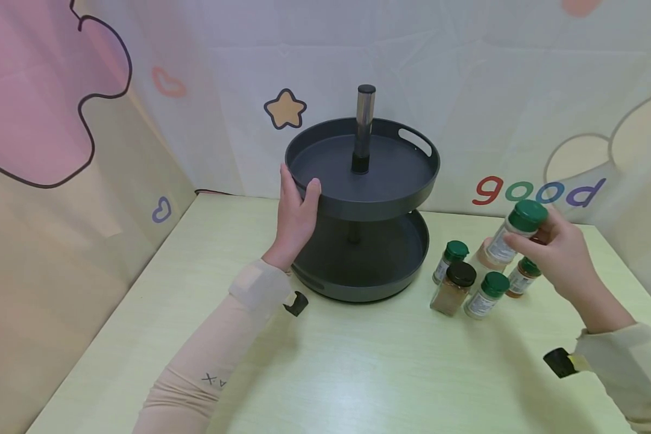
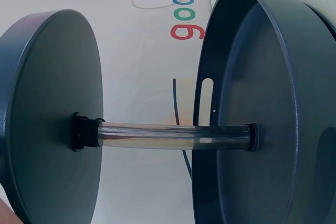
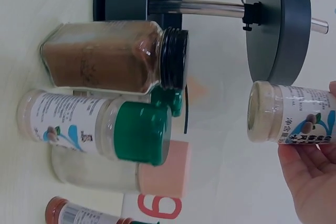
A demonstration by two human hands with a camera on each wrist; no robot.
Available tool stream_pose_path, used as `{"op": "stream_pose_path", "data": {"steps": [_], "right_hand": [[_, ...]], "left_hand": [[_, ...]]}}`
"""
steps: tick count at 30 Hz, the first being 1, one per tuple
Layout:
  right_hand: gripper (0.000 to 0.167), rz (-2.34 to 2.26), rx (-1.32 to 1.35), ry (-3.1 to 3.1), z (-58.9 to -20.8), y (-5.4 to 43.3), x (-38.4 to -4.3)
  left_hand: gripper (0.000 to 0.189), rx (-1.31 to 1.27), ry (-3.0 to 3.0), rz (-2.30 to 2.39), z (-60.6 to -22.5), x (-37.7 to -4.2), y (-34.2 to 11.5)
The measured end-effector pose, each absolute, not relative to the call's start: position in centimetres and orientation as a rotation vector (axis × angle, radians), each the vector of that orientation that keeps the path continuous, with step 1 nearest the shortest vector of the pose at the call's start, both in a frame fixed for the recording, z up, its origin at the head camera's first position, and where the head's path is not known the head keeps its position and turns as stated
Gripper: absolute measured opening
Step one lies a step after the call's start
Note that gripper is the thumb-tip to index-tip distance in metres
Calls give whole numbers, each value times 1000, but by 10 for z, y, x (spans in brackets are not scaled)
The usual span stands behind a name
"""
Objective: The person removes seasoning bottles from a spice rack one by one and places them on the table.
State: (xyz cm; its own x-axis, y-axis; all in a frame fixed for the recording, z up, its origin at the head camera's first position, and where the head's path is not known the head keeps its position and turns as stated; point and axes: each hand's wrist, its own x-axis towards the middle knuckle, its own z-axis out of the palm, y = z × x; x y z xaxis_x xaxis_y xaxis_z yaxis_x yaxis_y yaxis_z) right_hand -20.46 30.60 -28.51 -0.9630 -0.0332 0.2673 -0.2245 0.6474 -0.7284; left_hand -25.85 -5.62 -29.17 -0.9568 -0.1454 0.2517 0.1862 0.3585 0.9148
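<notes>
A dark grey two-tier round tray stand (image 1: 358, 208) stands near the back wall, a metal post rising through its middle. My left hand (image 1: 298, 211) rests on the left rim of the upper tray, thumb and fingers spread along its wall. Over the group of jars at the right, my right hand (image 1: 561, 253) grips a green-capped spice jar (image 1: 507, 238), lifted and tilted. In the right wrist view this spice jar (image 3: 294, 114) shows a printed label and pale contents. Both tray surfaces carry nothing in the head view.
Below the right hand stand a square black-capped jar of brown powder (image 1: 452, 289), several green-capped spice jars (image 1: 485, 296) and a pink-capped jar (image 3: 163, 170). A printed cloth backdrop (image 1: 239, 72) hangs behind the pale table (image 1: 325, 374).
</notes>
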Motion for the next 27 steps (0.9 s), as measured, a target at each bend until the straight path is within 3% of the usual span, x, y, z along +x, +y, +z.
{"op": "stream_pose_path", "data": {"steps": [10, 15, 27], "right_hand": [[35, 1218, 233, -2688, -293, 322, -203], [25, 1238, 209, -2694, -300, 328, -202], [20, 1246, 110, -2699, -312, 343, -196]], "left_hand": [[76, -31, -2336, -1631, -292, -259, -56], [76, -29, -2333, -1631, -292, -259, -56], [76, -49, -2319, -1627, -293, -259, -56]]}}
